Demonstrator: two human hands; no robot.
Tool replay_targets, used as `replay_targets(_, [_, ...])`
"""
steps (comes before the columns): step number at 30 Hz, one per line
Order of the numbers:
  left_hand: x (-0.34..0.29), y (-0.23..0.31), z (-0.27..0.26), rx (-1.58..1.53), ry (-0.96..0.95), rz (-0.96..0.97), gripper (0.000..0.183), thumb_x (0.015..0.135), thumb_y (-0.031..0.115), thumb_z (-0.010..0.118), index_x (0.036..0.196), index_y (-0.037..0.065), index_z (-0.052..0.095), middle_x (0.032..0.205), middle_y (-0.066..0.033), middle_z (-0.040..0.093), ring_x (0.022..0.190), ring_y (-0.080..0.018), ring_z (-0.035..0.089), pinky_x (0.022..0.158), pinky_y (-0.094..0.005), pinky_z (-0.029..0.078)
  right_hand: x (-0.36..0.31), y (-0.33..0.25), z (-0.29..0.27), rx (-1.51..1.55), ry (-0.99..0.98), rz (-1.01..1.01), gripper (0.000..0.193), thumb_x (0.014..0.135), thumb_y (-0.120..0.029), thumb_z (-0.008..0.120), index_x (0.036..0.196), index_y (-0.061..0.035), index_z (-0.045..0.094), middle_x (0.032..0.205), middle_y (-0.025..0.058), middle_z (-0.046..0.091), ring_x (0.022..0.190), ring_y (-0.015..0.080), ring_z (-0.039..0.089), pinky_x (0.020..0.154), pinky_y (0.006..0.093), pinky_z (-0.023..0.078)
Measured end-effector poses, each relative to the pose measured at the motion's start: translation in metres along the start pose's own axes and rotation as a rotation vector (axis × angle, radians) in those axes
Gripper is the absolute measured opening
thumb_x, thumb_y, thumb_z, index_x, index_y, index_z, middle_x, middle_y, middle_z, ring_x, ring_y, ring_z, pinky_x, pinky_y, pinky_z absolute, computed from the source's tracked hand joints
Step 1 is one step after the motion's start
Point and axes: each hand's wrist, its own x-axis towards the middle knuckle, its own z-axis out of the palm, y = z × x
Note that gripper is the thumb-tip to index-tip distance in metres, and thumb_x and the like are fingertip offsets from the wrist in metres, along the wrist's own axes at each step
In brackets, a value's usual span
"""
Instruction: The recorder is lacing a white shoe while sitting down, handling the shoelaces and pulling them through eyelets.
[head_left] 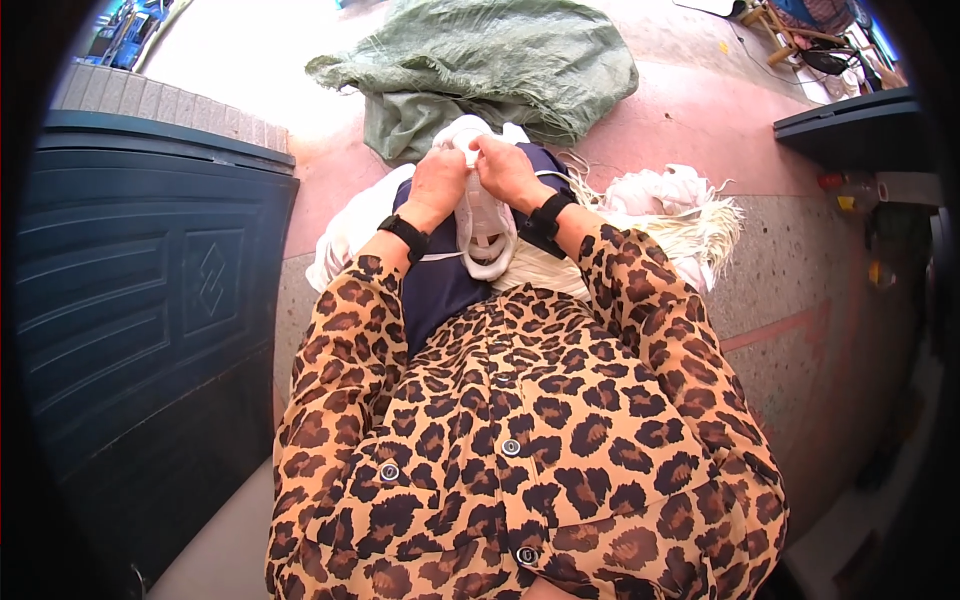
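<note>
- Your left hand (pixel 439 185) is up at the far half of a white shoe (pixel 487 215), its fingers curled closed on the white material there.
- Your right hand (pixel 507 172) is just beside it, thumb and fingers drawn together on the same part of the shoe; you can't tell whether they grip its edge or a lace, as the knuckles cover the spot.
- The shoe is between your hands, over your lap, its rounded opening turned toward you and its other end pointing away.
- A thin white cord runs out to the left from near the shoe's opening.
- You have a black band on each wrist, below leopard-print sleeves.
- Dark navy cloth (pixel 440 298) covers your lap under the shoe.
- To your left, white cloth (pixel 345 232) lies against the navy cloth.
- To your right hang many loose cream strands (pixel 700 235), with a pale pinkish cloth (pixel 655 188) beside them.
- Beyond your hands, a crumpled green woven sack (pixel 500 65) lies on the floor (pixel 700 125).
- A dark blue panelled door (pixel 150 270) stands on your left.
</note>
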Motion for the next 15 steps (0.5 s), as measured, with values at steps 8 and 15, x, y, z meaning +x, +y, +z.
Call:
replay_targets(8, [-0.016,-0.029,-0.024,0.44,-0.062,0.396,0.008,0.073,0.01,0.048,0.077,0.004,0.052,0.077,-0.0112,0.053,0.077,-0.0247,0.052,0.062,-0.0326,0.046,-0.013,0.02,-0.013,0.05,-0.09,-0.029,0.036,0.072,-0.01,0.052,0.108,-0.006,0.049,0.093,0.0173,0.059,0.09,0.033,0.056,0.079,0.0386,0.043])
replay_targets(15, [-0.069,-0.119,-0.161,0.778,0.106,-0.272,0.01,0.076,0.014,0.047,0.075,0.006,0.053,0.074,-0.0136,0.057,0.069,-0.0281,0.06,0.056,-0.0377,0.051,-0.047,0.036,-0.056,-0.29,-0.177,-0.107,0.035,0.072,-0.012,0.052,0.107,-0.0085,0.052,0.073,0.0056,0.058,0.075,0.0258,0.055,0.069,0.0371,0.042])
